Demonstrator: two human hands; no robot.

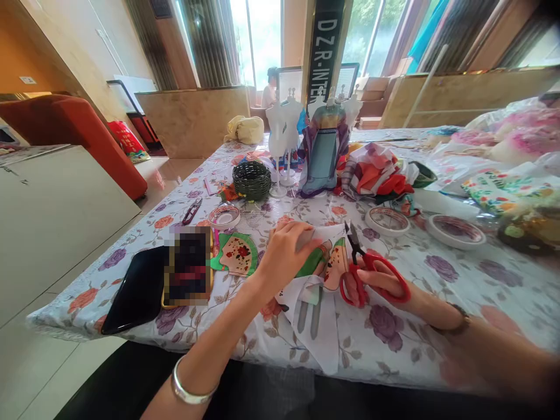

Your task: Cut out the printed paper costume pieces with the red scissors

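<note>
Tbl (464,303): L hand (284,248) prob. cloth (326,338), R hand (387,283) scissors (356,248).

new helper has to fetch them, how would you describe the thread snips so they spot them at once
On the floral tablecloth, find the dark woven basket, then the tape roll in front of it, slightly left. The thread snips lie just left of that roll. They are small and dark red, unlike the larger scissors in the right hand.

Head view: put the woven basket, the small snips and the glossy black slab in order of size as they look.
Largest to smallest:
1. Glossy black slab, partly covered
2. Woven basket
3. Small snips
</note>
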